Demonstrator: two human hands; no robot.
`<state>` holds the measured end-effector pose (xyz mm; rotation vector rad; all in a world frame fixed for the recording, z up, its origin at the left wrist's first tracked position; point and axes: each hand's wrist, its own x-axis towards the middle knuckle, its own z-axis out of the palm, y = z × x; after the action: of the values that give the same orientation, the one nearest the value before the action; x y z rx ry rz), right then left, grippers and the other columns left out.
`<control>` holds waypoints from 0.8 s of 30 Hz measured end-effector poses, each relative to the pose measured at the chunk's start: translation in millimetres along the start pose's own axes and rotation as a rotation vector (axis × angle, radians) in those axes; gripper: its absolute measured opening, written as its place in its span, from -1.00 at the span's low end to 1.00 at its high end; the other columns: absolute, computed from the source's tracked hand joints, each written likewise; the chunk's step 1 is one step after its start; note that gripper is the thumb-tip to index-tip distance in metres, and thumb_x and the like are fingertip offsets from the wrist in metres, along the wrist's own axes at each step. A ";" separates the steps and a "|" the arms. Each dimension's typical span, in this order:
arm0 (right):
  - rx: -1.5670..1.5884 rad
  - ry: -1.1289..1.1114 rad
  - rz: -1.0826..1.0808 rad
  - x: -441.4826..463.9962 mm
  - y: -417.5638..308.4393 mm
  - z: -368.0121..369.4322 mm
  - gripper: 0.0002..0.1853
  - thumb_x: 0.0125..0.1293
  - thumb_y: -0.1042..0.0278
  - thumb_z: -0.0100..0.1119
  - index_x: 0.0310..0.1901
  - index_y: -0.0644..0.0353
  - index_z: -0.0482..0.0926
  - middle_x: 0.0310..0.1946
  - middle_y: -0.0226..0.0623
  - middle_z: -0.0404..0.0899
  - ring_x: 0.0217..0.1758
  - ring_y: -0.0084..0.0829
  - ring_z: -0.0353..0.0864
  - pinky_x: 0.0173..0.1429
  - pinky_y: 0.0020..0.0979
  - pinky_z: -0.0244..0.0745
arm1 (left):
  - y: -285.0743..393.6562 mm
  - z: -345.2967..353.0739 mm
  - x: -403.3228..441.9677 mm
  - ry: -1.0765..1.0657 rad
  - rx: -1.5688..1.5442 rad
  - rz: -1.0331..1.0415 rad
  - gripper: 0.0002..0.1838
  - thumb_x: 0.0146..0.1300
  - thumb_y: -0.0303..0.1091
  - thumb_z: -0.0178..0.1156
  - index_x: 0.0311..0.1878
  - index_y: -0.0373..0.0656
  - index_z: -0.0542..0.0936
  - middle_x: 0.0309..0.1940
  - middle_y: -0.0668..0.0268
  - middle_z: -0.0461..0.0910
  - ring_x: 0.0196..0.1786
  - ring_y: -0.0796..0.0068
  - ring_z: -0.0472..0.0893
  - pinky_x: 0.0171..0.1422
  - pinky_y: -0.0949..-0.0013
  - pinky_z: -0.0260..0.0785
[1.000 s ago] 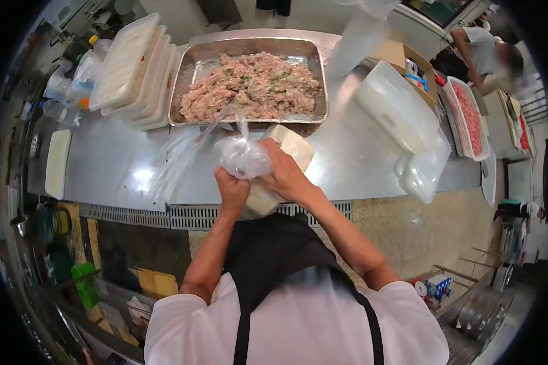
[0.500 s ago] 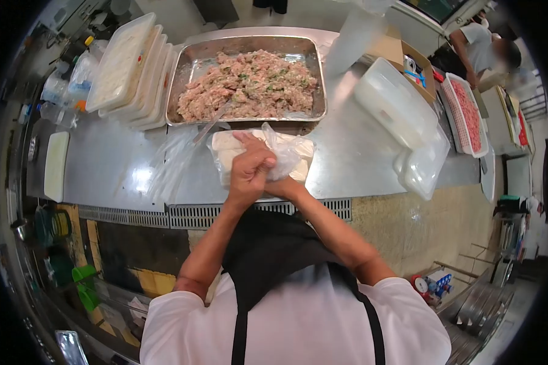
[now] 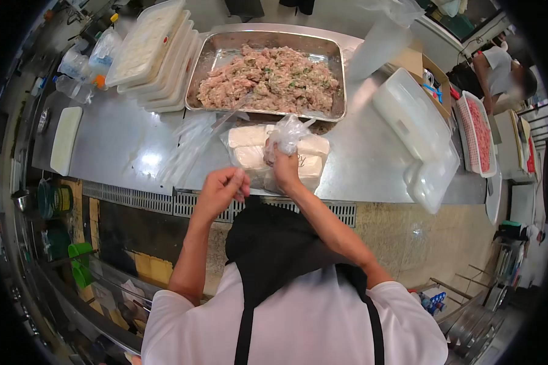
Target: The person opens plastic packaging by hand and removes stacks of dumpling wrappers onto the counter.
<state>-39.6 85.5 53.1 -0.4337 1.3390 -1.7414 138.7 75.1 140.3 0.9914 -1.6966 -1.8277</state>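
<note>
A clear plastic bag (image 3: 293,129) with off-white wrapped packs (image 3: 249,156) inside lies on the steel table, just in front of a metal tray (image 3: 341,91) of ground meat (image 3: 274,82) flecked with green. My right hand (image 3: 284,167) is closed round the bag's gathered neck. To the left and nearer my body, my left hand (image 3: 222,188) is held off the bag, its fingers curled together; whether anything small is between them is hidden. Loose clear plastic (image 3: 189,143) lies left of the packs.
Stacked lidded containers (image 3: 146,55) and bottles (image 3: 76,88) stand at the back left, a pale board (image 3: 66,141) at the left. Clear containers (image 3: 411,115), a cardboard box (image 3: 435,79) and a basket of meat (image 3: 478,131) are on the right. Another person (image 3: 499,70) is beyond.
My left hand has come off the bag toward the lower left. My right hand now grips the bunched neck above the packs. The whole view has shifted slightly.
</note>
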 end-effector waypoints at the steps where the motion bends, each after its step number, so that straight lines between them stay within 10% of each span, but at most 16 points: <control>1: 0.169 -0.063 0.052 1.1 -8.1 -0.7 -0.86 0.42 0.34 0.06 -0.12 0.21 0.51 -0.41 -0.40 0.49 -0.40 -0.48 0.46 -0.33 -0.39 0.36 | -7.2 0.5 -3.9 -0.047 -0.014 -0.190 -0.54 0.52 -0.05 -0.01 -0.20 -0.31 0.62 -0.37 0.23 0.65 -0.34 0.48 0.63 -0.18 0.43 0.53; 9: 0.415 0.236 0.127 -20.0 -61.0 23.3 -0.91 0.32 0.51 -0.02 -0.36 0.20 0.45 -0.67 -0.45 0.28 -0.66 -0.57 0.18 -0.54 -0.46 0.10 | -16.2 52.4 -15.5 -0.376 -0.491 -0.442 -0.16 0.48 0.28 -0.30 0.10 -0.49 0.51 -0.03 -0.06 0.63 0.06 0.09 0.65 0.14 0.16 0.54; 16: 0.139 0.481 0.073 -62.2 -70.1 41.7 -0.85 0.41 0.36 0.11 -0.11 0.25 0.53 -0.27 -0.34 0.53 -0.25 -0.48 0.50 -0.25 -0.39 0.43 | 3.9 61.2 -2.7 -0.267 -1.222 -0.454 -0.09 0.45 0.33 -0.35 0.23 -0.51 0.40 0.20 -0.12 0.49 0.31 0.00 0.48 0.39 0.02 0.33; 24: -0.295 -0.138 -0.261 -113.2 -86.1 2.1 -0.84 0.21 0.59 0.18 -0.16 0.31 0.57 -0.29 -0.30 0.62 -0.14 -0.48 0.59 0.05 -0.34 0.53 | 16.8 74.0 28.0 -0.139 -1.252 -0.600 -0.47 0.56 -0.02 -0.19 0.23 -0.32 0.43 0.09 0.04 0.58 0.17 0.12 0.57 0.36 0.12 0.36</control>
<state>-11.2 178.0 157.3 -0.9132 1.4948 -1.6872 62.4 100.3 150.0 0.7791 -0.0130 -2.7129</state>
